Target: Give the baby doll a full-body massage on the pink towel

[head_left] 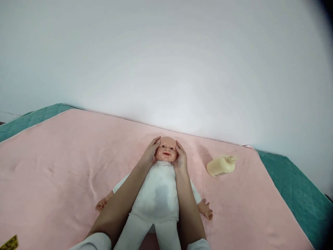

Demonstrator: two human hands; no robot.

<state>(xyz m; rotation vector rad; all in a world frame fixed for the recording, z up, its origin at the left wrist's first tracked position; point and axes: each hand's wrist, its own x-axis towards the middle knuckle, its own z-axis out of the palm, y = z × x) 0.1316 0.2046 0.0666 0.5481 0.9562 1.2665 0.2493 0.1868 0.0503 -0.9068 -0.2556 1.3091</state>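
A baby doll (159,189) in a white cloth suit lies on its back with its face up. Its smooth head sits between my two hands. My left hand (150,152) cups the left side of the head, the fingertips reaching the temple. On the other side, my right hand (181,155) rests against the cheek and temple with its fingers curved along the head. Both forearms run alongside the doll's body and cover parts of its arms. The doll's own small hands stick out to either side.
A pale yellow pump bottle (220,166) is on the pink sheet (57,166), right of the doll. Green quilted padding (293,184) shows past the sheet at both sides. A white wall (166,62) rises along the far edge. A yellow-and-black label (9,243) shows at the lower left.
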